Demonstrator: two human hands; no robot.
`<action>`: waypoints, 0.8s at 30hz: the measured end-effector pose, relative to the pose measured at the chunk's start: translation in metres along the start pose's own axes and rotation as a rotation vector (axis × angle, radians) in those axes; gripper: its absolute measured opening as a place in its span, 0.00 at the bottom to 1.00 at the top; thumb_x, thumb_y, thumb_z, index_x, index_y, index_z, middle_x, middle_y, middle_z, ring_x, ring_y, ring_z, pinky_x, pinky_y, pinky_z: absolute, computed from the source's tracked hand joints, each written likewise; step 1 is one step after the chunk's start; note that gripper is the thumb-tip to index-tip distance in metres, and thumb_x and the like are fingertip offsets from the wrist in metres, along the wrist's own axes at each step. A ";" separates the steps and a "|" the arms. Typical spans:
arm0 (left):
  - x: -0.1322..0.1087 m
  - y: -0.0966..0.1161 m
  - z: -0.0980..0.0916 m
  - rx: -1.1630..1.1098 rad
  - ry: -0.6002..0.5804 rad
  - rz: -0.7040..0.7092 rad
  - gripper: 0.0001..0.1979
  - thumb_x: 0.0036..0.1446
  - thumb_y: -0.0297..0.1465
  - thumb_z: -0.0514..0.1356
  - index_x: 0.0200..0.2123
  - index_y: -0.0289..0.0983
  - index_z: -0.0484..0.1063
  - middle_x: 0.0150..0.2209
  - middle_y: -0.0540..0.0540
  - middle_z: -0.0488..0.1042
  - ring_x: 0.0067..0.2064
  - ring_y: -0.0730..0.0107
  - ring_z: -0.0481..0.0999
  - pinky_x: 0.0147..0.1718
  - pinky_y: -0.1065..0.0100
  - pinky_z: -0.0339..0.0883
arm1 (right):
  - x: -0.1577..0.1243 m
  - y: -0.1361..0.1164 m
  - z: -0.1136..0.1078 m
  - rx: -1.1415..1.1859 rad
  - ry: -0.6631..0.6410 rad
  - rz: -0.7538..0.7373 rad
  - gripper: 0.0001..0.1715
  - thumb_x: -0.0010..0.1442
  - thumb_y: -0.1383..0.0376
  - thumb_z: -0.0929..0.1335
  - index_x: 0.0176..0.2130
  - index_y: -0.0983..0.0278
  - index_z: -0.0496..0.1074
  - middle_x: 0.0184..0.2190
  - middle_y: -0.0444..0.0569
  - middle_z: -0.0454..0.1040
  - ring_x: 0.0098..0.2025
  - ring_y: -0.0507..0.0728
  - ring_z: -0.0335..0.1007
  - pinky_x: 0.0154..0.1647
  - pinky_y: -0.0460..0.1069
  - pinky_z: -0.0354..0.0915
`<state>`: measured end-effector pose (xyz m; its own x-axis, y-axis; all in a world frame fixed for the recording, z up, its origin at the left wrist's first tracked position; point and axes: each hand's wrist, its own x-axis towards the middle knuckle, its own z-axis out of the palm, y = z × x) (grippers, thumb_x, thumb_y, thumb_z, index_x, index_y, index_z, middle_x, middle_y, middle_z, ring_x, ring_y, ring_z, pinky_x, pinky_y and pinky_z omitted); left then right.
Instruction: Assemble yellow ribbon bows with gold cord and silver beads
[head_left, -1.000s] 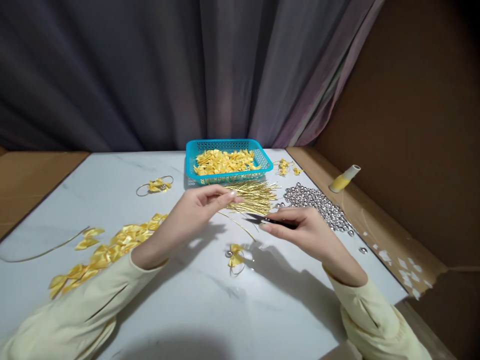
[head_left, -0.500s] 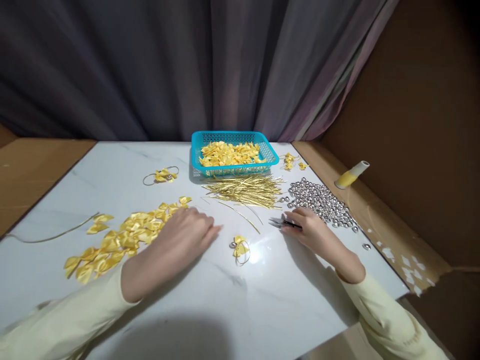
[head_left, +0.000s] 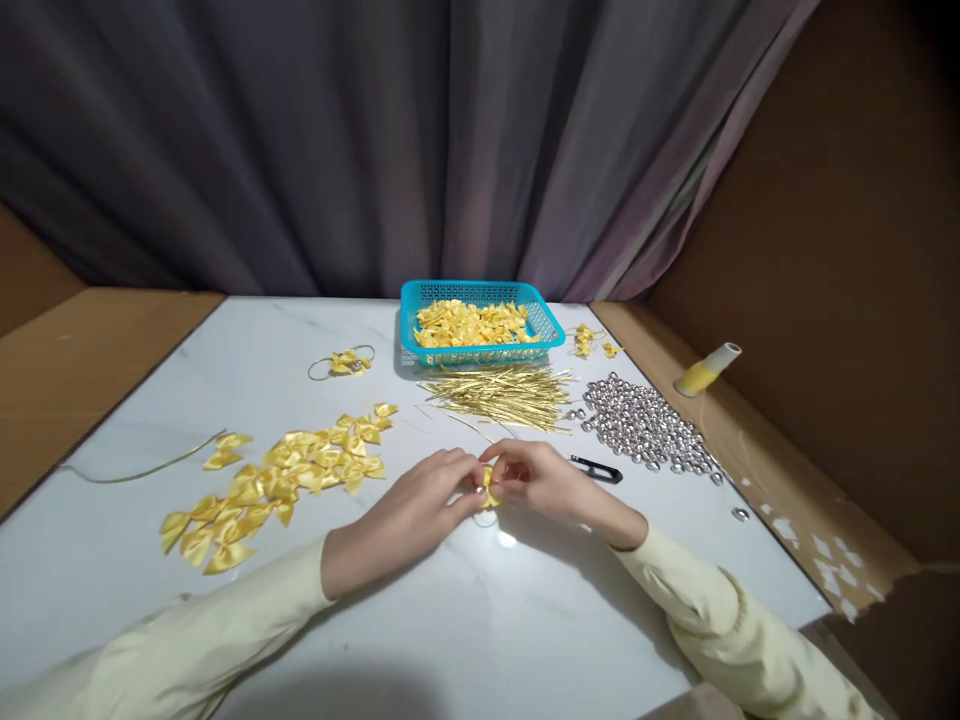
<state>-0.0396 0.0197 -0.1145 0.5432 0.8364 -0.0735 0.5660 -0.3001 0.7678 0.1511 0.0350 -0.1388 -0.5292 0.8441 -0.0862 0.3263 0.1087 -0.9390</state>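
At the middle of the table, a yellow ribbon bow (head_left: 490, 492) with a silver bead and a loop of gold cord is between my two hands. The fingers of my left hand (head_left: 424, 500) pinch it at the bead side. From the other side my right hand (head_left: 544, 482) grips the bow with thumb and fingers, which cover part of it. The cord loop shows just below the fingertips. Black-handled thread snips (head_left: 596, 469) lie on the table to the right of my right hand, not held.
Loose yellow bows (head_left: 300, 465) spread at left, near a gold cord (head_left: 150, 470). Behind are a blue basket (head_left: 484, 352) of bows and gold cords (head_left: 510, 395). Silver beads (head_left: 649, 425) lie at right, with a thread cone (head_left: 707, 369) beyond. A corded bow (head_left: 349, 362) sits back left.
My right hand has let go of the snips and moved left to the bow. My left hand has come right and down to the same bow; both now grip it. The view has shifted slightly.
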 end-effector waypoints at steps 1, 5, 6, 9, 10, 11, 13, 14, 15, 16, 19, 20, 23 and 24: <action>0.001 0.003 -0.007 -0.051 0.005 -0.008 0.06 0.57 0.34 0.56 0.34 0.39 0.70 0.37 0.48 0.71 0.40 0.62 0.70 0.40 0.62 0.61 | 0.000 -0.006 -0.005 0.055 0.004 -0.006 0.12 0.54 0.70 0.68 0.41 0.66 0.70 0.25 0.43 0.72 0.23 0.48 0.65 0.23 0.44 0.60; 0.001 0.024 -0.042 -0.258 0.031 -0.023 0.08 0.57 0.37 0.57 0.35 0.39 0.72 0.38 0.48 0.74 0.39 0.65 0.73 0.39 0.65 0.64 | -0.003 -0.041 -0.024 0.248 0.051 -0.088 0.11 0.52 0.66 0.72 0.38 0.65 0.71 0.28 0.45 0.75 0.27 0.49 0.70 0.28 0.46 0.65; 0.000 0.029 -0.050 -0.301 0.045 -0.018 0.09 0.58 0.38 0.57 0.36 0.39 0.72 0.39 0.48 0.74 0.40 0.65 0.72 0.40 0.65 0.64 | -0.004 -0.050 -0.027 0.285 0.061 -0.117 0.11 0.52 0.66 0.72 0.37 0.64 0.72 0.28 0.45 0.75 0.28 0.49 0.71 0.29 0.46 0.66; -0.004 0.045 -0.065 -0.407 0.063 0.007 0.11 0.58 0.39 0.58 0.37 0.39 0.73 0.37 0.48 0.74 0.40 0.66 0.72 0.41 0.65 0.64 | -0.006 -0.074 -0.032 0.374 0.074 -0.211 0.09 0.52 0.66 0.72 0.36 0.64 0.73 0.28 0.45 0.77 0.28 0.50 0.73 0.30 0.46 0.69; -0.005 0.050 -0.067 -0.435 0.065 0.017 0.11 0.58 0.40 0.58 0.38 0.39 0.73 0.37 0.48 0.74 0.40 0.67 0.72 0.40 0.65 0.65 | -0.006 -0.080 -0.032 0.397 0.074 -0.243 0.08 0.52 0.66 0.73 0.36 0.63 0.73 0.28 0.45 0.77 0.28 0.49 0.73 0.29 0.46 0.69; -0.007 0.053 -0.069 -0.457 0.070 0.025 0.11 0.59 0.40 0.57 0.39 0.40 0.73 0.38 0.47 0.74 0.40 0.66 0.72 0.40 0.65 0.65 | -0.006 -0.085 -0.032 0.416 0.074 -0.273 0.08 0.52 0.66 0.73 0.35 0.63 0.73 0.27 0.45 0.77 0.28 0.49 0.73 0.29 0.45 0.70; -0.009 0.060 -0.070 -0.506 0.090 0.039 0.11 0.60 0.40 0.57 0.42 0.41 0.71 0.41 0.47 0.73 0.42 0.66 0.71 0.41 0.65 0.65 | -0.005 -0.095 -0.033 0.445 0.075 -0.326 0.08 0.52 0.66 0.73 0.35 0.63 0.74 0.28 0.44 0.78 0.27 0.48 0.73 0.28 0.45 0.70; -0.010 0.063 -0.071 -0.536 0.105 0.044 0.11 0.59 0.39 0.58 0.43 0.41 0.70 0.42 0.47 0.73 0.43 0.66 0.71 0.41 0.65 0.64 | -0.005 -0.098 -0.033 0.455 0.075 -0.346 0.08 0.52 0.67 0.73 0.35 0.63 0.74 0.28 0.44 0.78 0.26 0.48 0.73 0.27 0.44 0.70; -0.010 0.065 -0.072 -0.570 0.117 0.045 0.11 0.59 0.39 0.58 0.43 0.42 0.71 0.43 0.48 0.73 0.43 0.67 0.71 0.41 0.65 0.64 | -0.005 -0.102 -0.033 0.461 0.075 -0.361 0.07 0.52 0.67 0.73 0.35 0.64 0.74 0.28 0.44 0.78 0.26 0.48 0.73 0.27 0.44 0.70; -0.011 0.066 -0.073 -0.616 0.121 0.042 0.10 0.59 0.38 0.59 0.42 0.42 0.71 0.41 0.48 0.73 0.42 0.68 0.70 0.42 0.66 0.63 | -0.005 -0.104 -0.034 0.467 0.075 -0.371 0.07 0.52 0.67 0.73 0.35 0.64 0.75 0.28 0.44 0.78 0.25 0.48 0.73 0.27 0.44 0.70; -0.010 0.068 -0.077 -0.774 0.060 0.024 0.06 0.59 0.35 0.60 0.37 0.40 0.74 0.34 0.51 0.72 0.38 0.72 0.69 0.41 0.69 0.61 | -0.006 -0.111 -0.035 0.486 0.067 -0.368 0.07 0.53 0.68 0.73 0.35 0.64 0.75 0.28 0.45 0.78 0.25 0.48 0.72 0.26 0.43 0.70; -0.009 0.067 -0.078 -0.818 0.017 0.016 0.05 0.58 0.34 0.61 0.36 0.39 0.74 0.34 0.50 0.72 0.38 0.71 0.69 0.41 0.69 0.61 | -0.007 -0.112 -0.035 0.488 0.068 -0.360 0.07 0.53 0.68 0.73 0.36 0.65 0.75 0.28 0.45 0.78 0.25 0.48 0.73 0.26 0.43 0.70; -0.006 0.062 -0.077 -0.904 -0.111 0.003 0.06 0.58 0.33 0.61 0.37 0.36 0.74 0.35 0.47 0.74 0.38 0.70 0.71 0.39 0.68 0.62 | -0.011 -0.116 -0.035 0.459 0.100 -0.344 0.08 0.52 0.69 0.73 0.36 0.64 0.75 0.27 0.45 0.78 0.25 0.48 0.73 0.25 0.43 0.69; -0.005 0.061 -0.076 -0.932 -0.145 0.000 0.07 0.59 0.32 0.60 0.38 0.36 0.74 0.36 0.46 0.74 0.38 0.69 0.71 0.38 0.68 0.62 | -0.013 -0.117 -0.035 0.442 0.115 -0.343 0.08 0.52 0.69 0.73 0.36 0.64 0.75 0.26 0.44 0.78 0.25 0.48 0.74 0.25 0.43 0.69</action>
<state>-0.0555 0.0322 -0.0191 0.6502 0.7526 -0.1041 -0.1241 0.2404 0.9627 0.1473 0.0298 -0.0158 -0.4499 0.8537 0.2621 -0.2211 0.1779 -0.9589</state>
